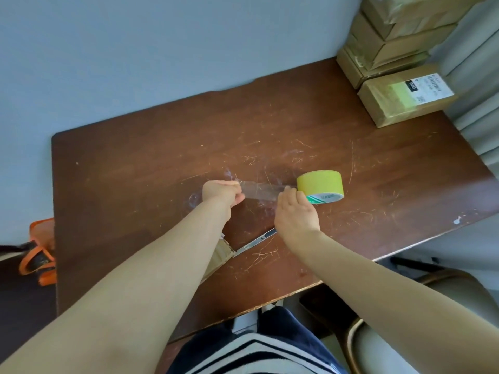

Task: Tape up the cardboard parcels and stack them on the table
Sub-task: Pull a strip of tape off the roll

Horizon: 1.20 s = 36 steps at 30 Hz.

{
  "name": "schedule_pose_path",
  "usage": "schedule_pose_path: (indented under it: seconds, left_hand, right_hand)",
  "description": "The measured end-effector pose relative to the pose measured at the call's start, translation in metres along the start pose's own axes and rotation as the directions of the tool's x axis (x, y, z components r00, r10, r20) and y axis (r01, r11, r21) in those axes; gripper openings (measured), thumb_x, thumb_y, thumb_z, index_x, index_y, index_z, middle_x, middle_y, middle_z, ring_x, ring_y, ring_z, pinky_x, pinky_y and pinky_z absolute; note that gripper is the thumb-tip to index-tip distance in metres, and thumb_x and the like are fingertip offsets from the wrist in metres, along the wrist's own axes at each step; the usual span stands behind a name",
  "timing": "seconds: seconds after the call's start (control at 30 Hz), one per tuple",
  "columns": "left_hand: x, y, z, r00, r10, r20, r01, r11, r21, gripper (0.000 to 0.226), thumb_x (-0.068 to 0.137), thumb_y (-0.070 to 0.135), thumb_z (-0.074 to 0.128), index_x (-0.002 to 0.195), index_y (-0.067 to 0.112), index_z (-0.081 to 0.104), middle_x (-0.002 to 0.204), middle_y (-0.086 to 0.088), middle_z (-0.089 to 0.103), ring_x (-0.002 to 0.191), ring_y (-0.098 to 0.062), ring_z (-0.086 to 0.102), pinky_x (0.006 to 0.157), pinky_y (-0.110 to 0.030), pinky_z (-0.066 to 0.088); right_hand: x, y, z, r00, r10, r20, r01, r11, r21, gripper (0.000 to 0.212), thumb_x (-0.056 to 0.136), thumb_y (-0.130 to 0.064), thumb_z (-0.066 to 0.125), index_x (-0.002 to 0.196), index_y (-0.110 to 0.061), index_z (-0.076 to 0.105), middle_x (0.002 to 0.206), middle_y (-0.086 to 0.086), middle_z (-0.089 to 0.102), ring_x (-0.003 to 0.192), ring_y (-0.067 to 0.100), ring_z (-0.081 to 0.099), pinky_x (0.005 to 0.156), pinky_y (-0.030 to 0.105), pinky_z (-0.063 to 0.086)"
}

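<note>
Centre of frame: your left hand (222, 193) pinches the free end of a clear tape strip (259, 190), its grip closed tight on it. The strip runs rightward to the yellow tape roll (320, 186) on the tabletop (135, 171). Your right hand (297, 214) meets the roll's left side; whether its grip holds or merely steadies cannot be told. Stacked parcels (391, 36) stand upper right; a near parcel (218, 257) lies partly beneath your left forearm.

Scratched brown table (162, 147), blue wall (162, 49)
</note>
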<state>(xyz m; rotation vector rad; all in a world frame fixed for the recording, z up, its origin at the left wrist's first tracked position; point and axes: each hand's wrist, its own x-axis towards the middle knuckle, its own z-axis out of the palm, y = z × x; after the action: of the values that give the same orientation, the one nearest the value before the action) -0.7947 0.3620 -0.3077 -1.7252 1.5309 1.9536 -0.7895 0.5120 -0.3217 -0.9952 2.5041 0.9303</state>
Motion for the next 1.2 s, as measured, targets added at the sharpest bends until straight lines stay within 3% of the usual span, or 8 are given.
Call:
schedule_pose_path:
  seconds: [0.1, 0.23, 0.4, 0.67, 0.77, 0.93, 1.07, 1.2]
  left_hand:
    - [0.0, -0.002, -0.001, 1.0, 0.001, 0.01, -0.001, 1.0, -0.029, 0.031, 0.083, -0.011, 0.064, 0.113, -0.002, 0.065, 0.114, -0.014, 0.064, 0.1, -0.027, 0.066, 0.076, -0.027, 0.058]
    - [0.005, -0.007, -0.005, 0.999, 0.052, 0.007, -0.053, 0.996, 0.071, 0.024, 0.082, -0.007, 0.068, 0.105, -0.001, 0.068, 0.102, -0.018, 0.067, 0.086, -0.027, 0.069, 0.077, -0.03, 0.058]
    - [0.011, -0.007, -0.004, 0.999, 0.048, 0.025, -0.05, 0.992, 0.114, 0.018, 0.083, -0.005, 0.065, 0.1, 0.0, 0.069, 0.083, -0.017, 0.068, 0.056, -0.016, 0.057, 0.055, -0.021, 0.046]
    - [0.005, -0.003, -0.006, 0.997, 0.061, 0.044, -0.067, 0.982, 0.177, 0.013, 0.08, -0.01, 0.061, 0.085, -0.001, 0.069, 0.071, -0.011, 0.063, 0.043, -0.013, 0.048, 0.046, -0.02, 0.041]
    - [0.005, -0.003, -0.004, 0.997, 0.064, 0.031, -0.069, 0.979, 0.189, 0.012, 0.081, -0.008, 0.06, 0.085, 0.001, 0.067, 0.067, -0.009, 0.06, 0.052, -0.017, 0.053, 0.051, -0.021, 0.041]
    - [0.008, -0.007, -0.003, 0.996, 0.081, 0.031, -0.085, 0.977, 0.195, 0.009, 0.085, -0.001, 0.064, 0.093, -0.001, 0.068, 0.071, -0.009, 0.06, 0.041, -0.01, 0.05, 0.057, -0.021, 0.049]
    - [0.008, -0.007, -0.005, 0.993, 0.111, 0.04, -0.116, 0.977, 0.179, 0.014, 0.084, 0.006, 0.071, 0.096, 0.0, 0.068, 0.085, -0.014, 0.066, 0.054, -0.014, 0.059, 0.07, -0.027, 0.058]
    - [0.007, -0.006, -0.005, 0.991, 0.124, 0.04, -0.129, 0.977, 0.17, 0.016, 0.083, 0.004, 0.071, 0.099, 0.0, 0.068, 0.092, -0.015, 0.068, 0.06, -0.015, 0.062, 0.068, -0.026, 0.058]
  right_hand:
    - [0.002, -0.01, 0.0, 0.998, -0.025, 0.054, 0.027, 0.999, -0.043, 0.061, 0.1, -0.013, 0.036, 0.146, 0.009, 0.004, 0.153, 0.031, 0.009, 0.141, 0.046, 0.011, 0.114, 0.049, 0.01]
    - [0.002, -0.012, 0.001, 0.997, -0.042, 0.072, 0.047, 0.996, -0.072, 0.061, 0.098, -0.013, 0.044, 0.148, 0.004, 0.014, 0.152, 0.025, 0.022, 0.138, 0.047, 0.018, 0.113, 0.052, 0.007]
    - [-0.013, -0.01, 0.011, 0.959, -0.092, -0.269, 0.208, 0.872, 0.443, 0.043, 0.091, -0.008, 0.05, 0.133, -0.011, 0.046, 0.137, 0.008, 0.042, 0.127, 0.028, 0.038, 0.106, 0.039, 0.032]
    - [-0.038, -0.001, 0.033, 0.981, -0.147, -0.127, 0.194, 0.803, 0.564, 0.036, 0.089, -0.006, 0.052, 0.124, -0.014, 0.05, 0.118, 0.006, 0.05, 0.108, 0.027, 0.049, 0.083, 0.033, 0.041]
    - [-0.051, 0.01, 0.041, 0.999, -0.028, 0.031, -0.01, 0.569, 0.823, 0.028, 0.094, -0.017, 0.05, 0.121, -0.015, 0.051, 0.118, 0.005, 0.048, 0.101, 0.028, 0.055, 0.079, 0.035, 0.048]
    - [-0.058, 0.005, 0.031, 0.97, 0.135, 0.203, -0.185, -0.137, 0.973, 0.015, 0.098, -0.019, 0.047, 0.094, -0.016, 0.061, 0.075, -0.007, 0.061, 0.062, 0.014, 0.052, 0.048, 0.017, 0.04]
    - [-0.05, -0.004, 0.019, 0.954, 0.226, 0.195, -0.132, -0.268, 0.954, 0.038, 0.099, -0.017, 0.045, 0.064, -0.011, 0.06, 0.047, -0.01, 0.051, 0.046, 0.003, 0.042, 0.054, 0.019, 0.038]
    - [-0.042, -0.007, 0.013, 0.907, 0.318, 0.276, -0.168, -0.326, 0.93, 0.045, 0.097, -0.026, 0.048, 0.063, -0.001, 0.063, 0.052, -0.004, 0.058, 0.05, 0.008, 0.048, 0.06, 0.028, 0.044]
